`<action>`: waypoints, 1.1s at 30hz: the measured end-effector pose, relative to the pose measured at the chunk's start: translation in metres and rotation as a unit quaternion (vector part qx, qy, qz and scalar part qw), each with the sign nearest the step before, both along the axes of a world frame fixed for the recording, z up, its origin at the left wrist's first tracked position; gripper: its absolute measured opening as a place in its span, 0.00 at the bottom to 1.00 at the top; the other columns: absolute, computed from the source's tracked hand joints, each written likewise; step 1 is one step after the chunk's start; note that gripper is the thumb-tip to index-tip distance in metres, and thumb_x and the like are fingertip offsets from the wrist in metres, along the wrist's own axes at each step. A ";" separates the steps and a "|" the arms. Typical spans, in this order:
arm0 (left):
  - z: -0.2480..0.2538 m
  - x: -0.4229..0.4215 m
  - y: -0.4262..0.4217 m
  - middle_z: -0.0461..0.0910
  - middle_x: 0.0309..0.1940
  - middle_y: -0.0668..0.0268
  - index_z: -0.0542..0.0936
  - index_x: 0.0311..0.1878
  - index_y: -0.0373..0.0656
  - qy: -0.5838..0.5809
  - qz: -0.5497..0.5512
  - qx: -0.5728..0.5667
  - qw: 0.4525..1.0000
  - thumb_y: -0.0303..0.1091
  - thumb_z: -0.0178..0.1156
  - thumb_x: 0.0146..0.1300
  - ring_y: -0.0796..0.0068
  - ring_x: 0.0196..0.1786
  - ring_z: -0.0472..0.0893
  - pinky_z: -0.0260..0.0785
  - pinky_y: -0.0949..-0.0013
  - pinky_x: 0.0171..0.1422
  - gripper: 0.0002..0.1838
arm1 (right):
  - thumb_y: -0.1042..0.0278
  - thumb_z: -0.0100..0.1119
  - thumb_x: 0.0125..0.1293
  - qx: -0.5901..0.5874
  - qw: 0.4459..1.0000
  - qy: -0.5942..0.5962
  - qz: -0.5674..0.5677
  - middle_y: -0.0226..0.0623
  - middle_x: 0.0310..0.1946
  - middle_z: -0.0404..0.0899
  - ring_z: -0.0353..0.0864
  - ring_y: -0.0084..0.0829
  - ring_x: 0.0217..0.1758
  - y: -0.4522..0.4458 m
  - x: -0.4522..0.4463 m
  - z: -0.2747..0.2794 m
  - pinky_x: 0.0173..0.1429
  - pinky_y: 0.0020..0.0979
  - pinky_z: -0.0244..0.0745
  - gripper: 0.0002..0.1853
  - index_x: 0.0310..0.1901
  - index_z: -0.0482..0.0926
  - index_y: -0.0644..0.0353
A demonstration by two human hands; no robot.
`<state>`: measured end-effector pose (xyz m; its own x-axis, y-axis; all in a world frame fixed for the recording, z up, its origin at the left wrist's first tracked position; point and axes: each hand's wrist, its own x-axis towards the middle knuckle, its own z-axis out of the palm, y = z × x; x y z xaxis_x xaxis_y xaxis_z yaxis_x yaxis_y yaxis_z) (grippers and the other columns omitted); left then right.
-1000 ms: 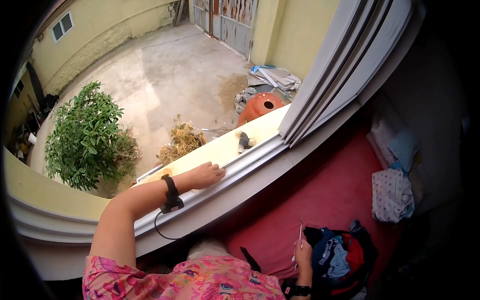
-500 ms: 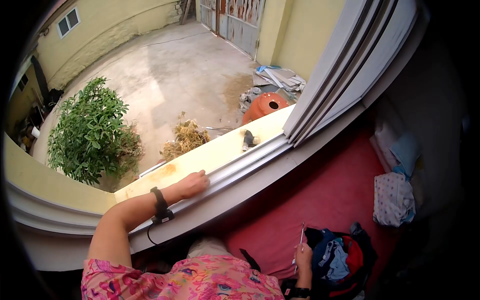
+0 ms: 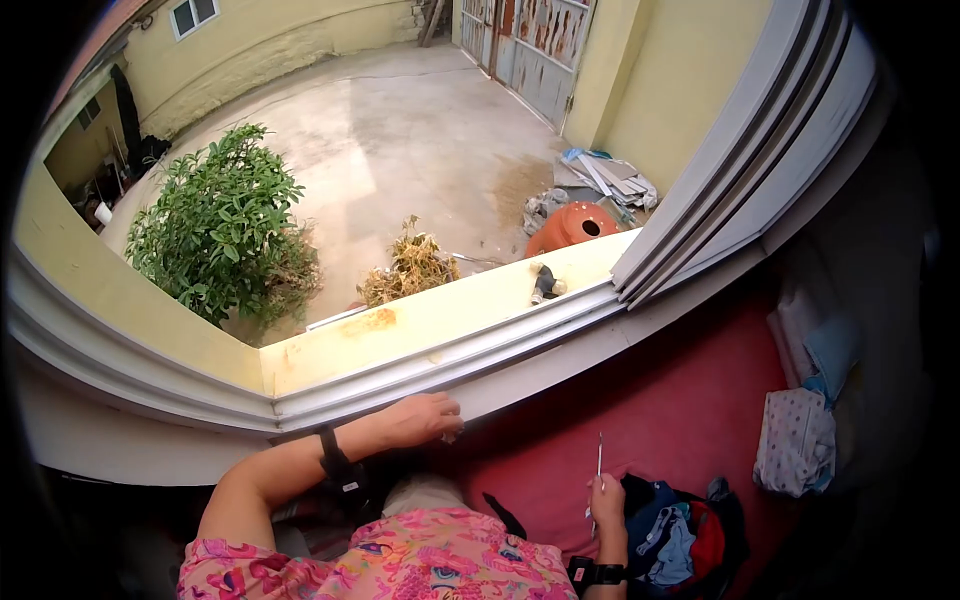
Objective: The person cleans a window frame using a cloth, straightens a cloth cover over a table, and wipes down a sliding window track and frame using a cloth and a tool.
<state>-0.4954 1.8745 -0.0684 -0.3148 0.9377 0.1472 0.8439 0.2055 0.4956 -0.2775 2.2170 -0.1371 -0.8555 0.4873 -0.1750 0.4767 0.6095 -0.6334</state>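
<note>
My left hand is over the inner edge of the window sill, its fingers curled together. A small pale bit shows at the fingertips, too small to name. Below the sill, over the red cover, my right hand is closed around a thin silvery rod-like tool. The tool's narrow end points up and away from me; its exact kind is not clear. To the right of that hand lies a pile of dark, blue and red clothes. White window tracks run along the sill.
Sliding window panes are stacked at the right of the opening. A dark pipe fitting sits on the outer ledge. Outside are a green bush, dried plants and an orange pot. A dotted cloth bundle lies at right.
My left hand has moved off the window track, toward me and to the right, past the sill's inner edge. My right hand still holds the thin tool. The view has shifted slightly.
</note>
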 end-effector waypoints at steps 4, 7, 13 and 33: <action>0.009 -0.015 -0.014 0.73 0.34 0.61 0.74 0.39 0.42 0.012 0.168 0.032 0.985 0.26 0.56 0.50 0.60 0.40 0.74 0.68 0.64 0.44 0.11 | 0.65 0.47 0.63 0.021 0.999 0.023 0.030 0.38 0.11 0.71 0.73 0.30 0.15 0.004 -0.006 0.009 0.22 0.32 0.66 0.12 0.27 0.75 0.63; 0.017 -0.024 -0.025 0.73 0.29 0.58 0.75 0.33 0.42 0.063 0.312 0.075 0.945 0.24 0.52 0.50 0.57 0.37 0.74 0.68 0.61 0.40 0.06 | 0.65 0.47 0.63 0.011 1.000 -0.010 0.012 0.38 0.11 0.71 0.73 0.31 0.15 0.009 -0.001 0.003 0.22 0.32 0.66 0.13 0.27 0.75 0.63; -0.018 -0.036 -0.020 0.76 0.28 0.52 0.76 0.31 0.37 -0.002 0.449 -0.058 0.892 0.26 0.54 0.49 0.50 0.35 0.76 0.69 0.56 0.41 0.05 | 0.65 0.47 0.63 0.020 1.000 -0.016 0.009 0.37 0.11 0.71 0.74 0.31 0.15 0.019 0.016 -0.008 0.23 0.32 0.67 0.12 0.26 0.75 0.63; -0.035 -0.115 0.148 0.77 0.27 0.51 0.76 0.27 0.36 -0.011 0.220 0.082 0.972 0.28 0.55 0.50 0.52 0.35 0.77 0.69 0.59 0.41 0.05 | 0.63 0.47 0.62 0.026 0.994 -0.043 -0.099 0.40 0.14 0.74 0.78 0.37 0.21 0.009 0.048 0.001 0.28 0.35 0.70 0.13 0.28 0.78 0.60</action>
